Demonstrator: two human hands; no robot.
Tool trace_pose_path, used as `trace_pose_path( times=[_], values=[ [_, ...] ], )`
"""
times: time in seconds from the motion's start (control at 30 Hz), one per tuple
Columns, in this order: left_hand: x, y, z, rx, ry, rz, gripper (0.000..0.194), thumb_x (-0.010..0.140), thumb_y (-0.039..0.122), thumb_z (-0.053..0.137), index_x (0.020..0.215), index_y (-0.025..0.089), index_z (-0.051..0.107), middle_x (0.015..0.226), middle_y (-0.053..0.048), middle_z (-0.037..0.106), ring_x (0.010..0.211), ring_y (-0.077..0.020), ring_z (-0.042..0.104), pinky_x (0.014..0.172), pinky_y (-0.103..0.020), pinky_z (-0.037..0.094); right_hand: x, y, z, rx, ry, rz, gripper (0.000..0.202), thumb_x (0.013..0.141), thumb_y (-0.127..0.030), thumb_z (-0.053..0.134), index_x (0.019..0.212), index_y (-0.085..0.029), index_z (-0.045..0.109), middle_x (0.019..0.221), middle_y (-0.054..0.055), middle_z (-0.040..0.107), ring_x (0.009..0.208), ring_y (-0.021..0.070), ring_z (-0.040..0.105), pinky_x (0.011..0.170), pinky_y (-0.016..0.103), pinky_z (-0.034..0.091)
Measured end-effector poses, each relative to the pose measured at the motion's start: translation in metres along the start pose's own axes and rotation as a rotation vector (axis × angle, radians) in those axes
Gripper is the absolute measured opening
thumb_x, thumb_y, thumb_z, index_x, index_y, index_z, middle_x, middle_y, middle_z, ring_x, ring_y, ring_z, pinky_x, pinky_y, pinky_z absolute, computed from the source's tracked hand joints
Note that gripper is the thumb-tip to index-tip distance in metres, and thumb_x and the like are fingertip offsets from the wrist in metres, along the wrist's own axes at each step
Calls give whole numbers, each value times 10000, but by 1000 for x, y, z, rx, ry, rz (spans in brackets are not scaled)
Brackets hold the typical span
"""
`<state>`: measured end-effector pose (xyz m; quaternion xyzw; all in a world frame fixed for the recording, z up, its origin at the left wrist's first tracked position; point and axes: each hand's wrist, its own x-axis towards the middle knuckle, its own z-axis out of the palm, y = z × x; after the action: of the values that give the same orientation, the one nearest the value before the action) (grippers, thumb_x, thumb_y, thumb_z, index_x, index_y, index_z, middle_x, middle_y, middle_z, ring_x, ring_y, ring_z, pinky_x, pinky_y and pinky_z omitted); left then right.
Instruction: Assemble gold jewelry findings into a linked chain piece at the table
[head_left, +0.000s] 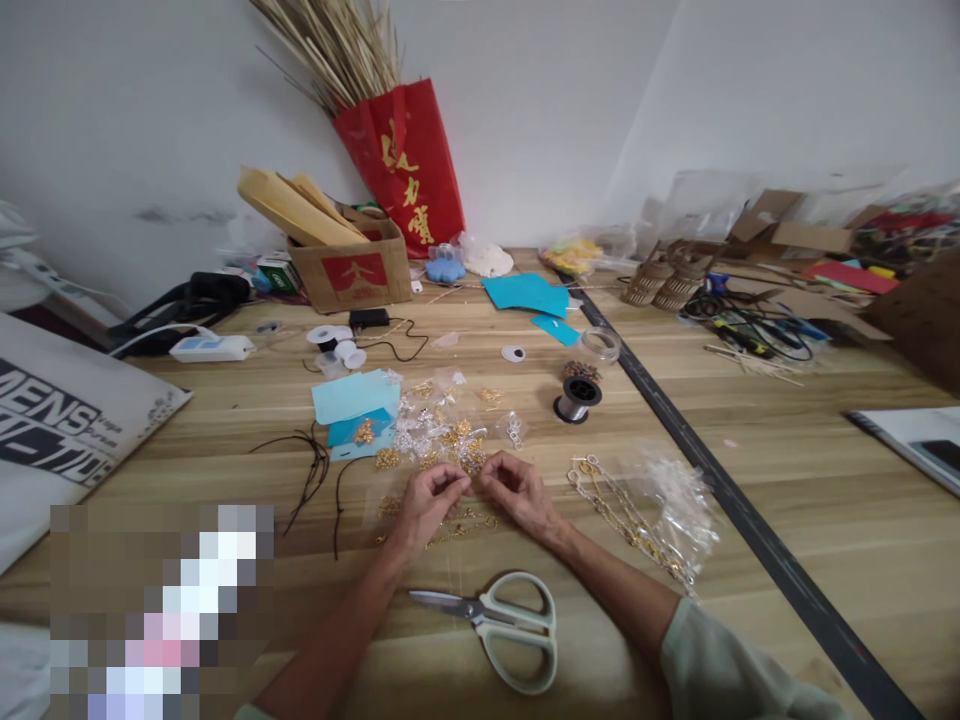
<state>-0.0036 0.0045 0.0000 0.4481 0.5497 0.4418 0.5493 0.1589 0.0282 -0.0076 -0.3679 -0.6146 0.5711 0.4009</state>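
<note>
My left hand (431, 502) and my right hand (521, 490) meet over the table, thumb and fingers of each pinched together. Whatever lies between the fingertips is too small to make out. Just beyond them sit gold beads (460, 435) and small clear bags of silvery pieces (420, 425). A thin gold chain (469, 524) lies between my forearms, partly hidden by my left hand. Nearer to me, scissors (474, 608) with pale green handles rest flat, blades pointing left. Chain necklaces (626, 520) are spread to the right of my right hand.
A wire spool (576, 402) stands beyond my right hand, near a clear jar (600, 345). Light blue sheets (356, 397) and black cords (315, 470) lie left. Clear plastic bags (682, 510) lie right. A cardboard box (349, 270) and red bag (420, 170) stand behind.
</note>
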Motion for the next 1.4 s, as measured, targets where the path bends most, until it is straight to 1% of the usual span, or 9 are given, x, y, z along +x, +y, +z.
trace_pose_path(
  times=[0.23, 0.47, 0.93, 1.1, 1.33, 1.4],
  values=[
    [0, 0, -1, 37, -36, 23, 221, 655, 344, 657, 672, 132, 599, 508, 34, 521, 419, -69, 415, 413, -187, 328, 0, 1, 0, -10, -1, -13, 205, 788, -348, 597, 775, -153, 533, 642, -18, 492, 551, 93, 423, 510, 216, 335],
    [1, -1, -2, 38, -33, 30, 229, 654, 354, 666, 682, 137, 600, 494, 44, 496, 421, -71, 416, 413, -186, 325, 0, -1, 0, -29, -14, -16, 207, 790, -358, 592, 767, -160, 535, 647, -14, 512, 564, 97, 442, 518, 214, 345],
    [-1, 1, -1, 70, -36, 31, 237, 654, 364, 665, 673, 136, 602, 505, 35, 512, 425, -74, 419, 412, -188, 321, 0, -2, 1, -22, -20, -12, 207, 790, -355, 594, 768, -159, 533, 637, -17, 499, 555, 95, 424, 503, 212, 333],
    [-1, 0, -1, 49, -34, 32, 239, 658, 367, 665, 680, 136, 608, 492, 44, 490, 424, -69, 409, 410, -183, 315, -1, -3, 1, -17, -14, -26, 226, 789, -377, 596, 763, -161, 536, 649, -12, 508, 562, 98, 435, 511, 214, 346],
    [-1, 2, -5, -45, 13, 4, 278, 660, 385, 683, 777, 137, 637, 525, 32, 536, 478, -91, 477, 440, -190, 379, 0, 1, -1, -6, 8, -37, 232, 805, -399, 584, 789, -173, 535, 640, -15, 486, 548, 101, 433, 494, 215, 358],
    [-2, 4, -6, -69, 20, 9, 269, 665, 378, 684, 777, 137, 642, 530, 29, 544, 492, -94, 487, 448, -191, 382, 0, 2, -1, 3, 7, -46, 224, 812, -395, 577, 795, -176, 535, 641, -16, 484, 546, 102, 431, 498, 218, 357]
  ],
)
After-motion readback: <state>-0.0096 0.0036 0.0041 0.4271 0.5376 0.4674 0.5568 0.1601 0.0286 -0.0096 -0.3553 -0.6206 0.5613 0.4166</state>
